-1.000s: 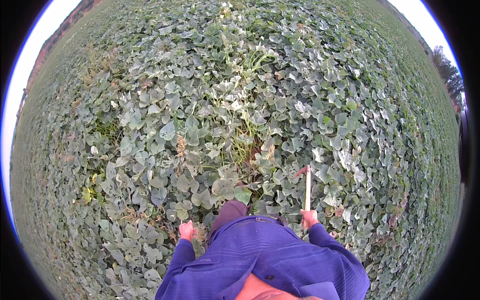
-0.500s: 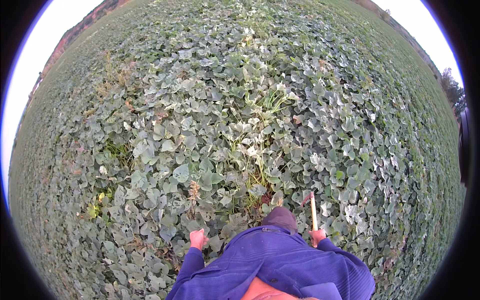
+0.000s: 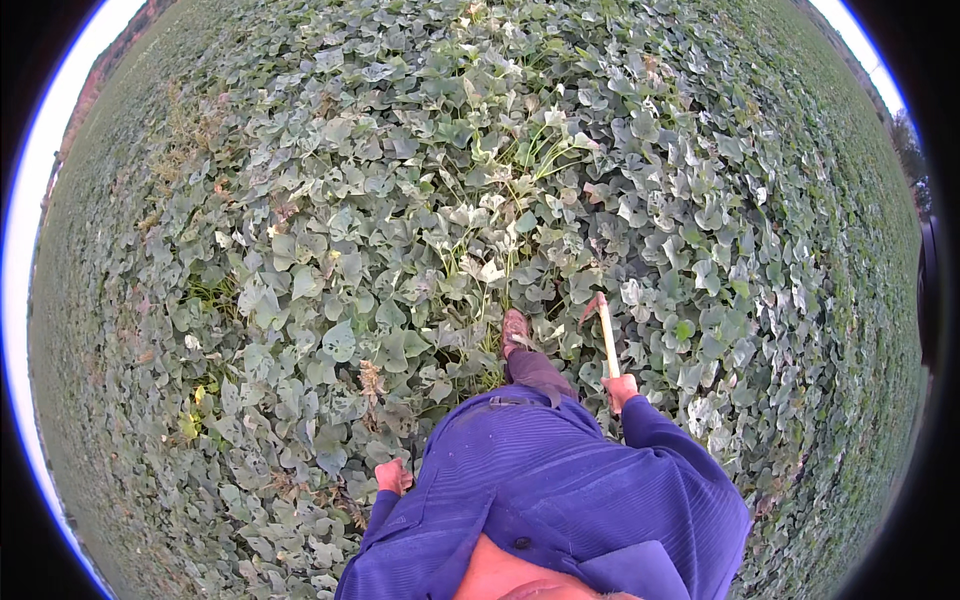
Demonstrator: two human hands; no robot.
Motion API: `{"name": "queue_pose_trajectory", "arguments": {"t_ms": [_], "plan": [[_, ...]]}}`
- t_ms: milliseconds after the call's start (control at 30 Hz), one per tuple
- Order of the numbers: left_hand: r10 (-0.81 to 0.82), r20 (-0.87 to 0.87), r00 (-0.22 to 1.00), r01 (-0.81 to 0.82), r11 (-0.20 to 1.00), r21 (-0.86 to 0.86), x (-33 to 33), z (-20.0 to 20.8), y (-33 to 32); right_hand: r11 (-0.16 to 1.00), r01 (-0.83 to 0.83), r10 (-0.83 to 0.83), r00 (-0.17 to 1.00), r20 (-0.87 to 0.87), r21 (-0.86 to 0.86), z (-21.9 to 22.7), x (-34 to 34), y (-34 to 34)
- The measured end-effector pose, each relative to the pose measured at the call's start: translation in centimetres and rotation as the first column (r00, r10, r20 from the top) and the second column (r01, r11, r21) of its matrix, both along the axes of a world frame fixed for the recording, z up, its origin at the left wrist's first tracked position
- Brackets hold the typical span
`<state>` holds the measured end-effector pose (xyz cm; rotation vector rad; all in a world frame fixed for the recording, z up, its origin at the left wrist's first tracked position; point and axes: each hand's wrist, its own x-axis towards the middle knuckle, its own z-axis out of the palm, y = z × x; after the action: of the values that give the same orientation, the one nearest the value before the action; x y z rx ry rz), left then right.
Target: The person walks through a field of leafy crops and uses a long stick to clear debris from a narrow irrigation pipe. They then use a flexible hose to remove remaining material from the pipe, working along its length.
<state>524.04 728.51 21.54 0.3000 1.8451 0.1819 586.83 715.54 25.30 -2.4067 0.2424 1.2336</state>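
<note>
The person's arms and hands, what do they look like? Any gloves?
The left sleeve and right sleeve are long and purple-blue, with fine lines on the right one. The left hand and right hand are bare: no gloves.

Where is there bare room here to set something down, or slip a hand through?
I see no sizeable bare ground; leaves crowd closely around the shoe. A hand might pass above them, between the shoe and the pale-handled tool gripped in the right hand.
</note>
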Motion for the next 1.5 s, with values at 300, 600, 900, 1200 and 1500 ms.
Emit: {"name": "queue_pose_trajectory", "arguments": {"t_ms": [300,600,900,1200,1500], "plan": [[-0.161,-0.109,0.981,0.178,0.969,0.172,15.9,7.0,23.7,0.997,0.021,-0.015,0.997,-0.082,0.072,-0.8,10.7,14.7],[-0.119,0.065,0.991,0.124,0.99,-0.073,22.7,-0.6,28.1,0.998,0.061,-0.061,0.998,0.0,0.014,4.4,23.8,22.5],[-0.221,0.069,0.973,0.217,0.974,0.066,35.3,-5.4,50.3,0.963,0.27,-0.27,0.963,0.007,-0.004,5.2,28.7,32.8],[-0.308,0.207,0.928,0.122,0.781,0.613,51.3,11.6,77.8,0.975,0.219,-0.221,0.973,0.061,0.044,10.8,33.7,46.3],[-0.354,0.015,0.935,0.33,0.887,0.324,46.3,-0.5,73.3,0.998,0.052,-0.053,0.998,0.022,0.017,10.5,39.8,61.4]]}}
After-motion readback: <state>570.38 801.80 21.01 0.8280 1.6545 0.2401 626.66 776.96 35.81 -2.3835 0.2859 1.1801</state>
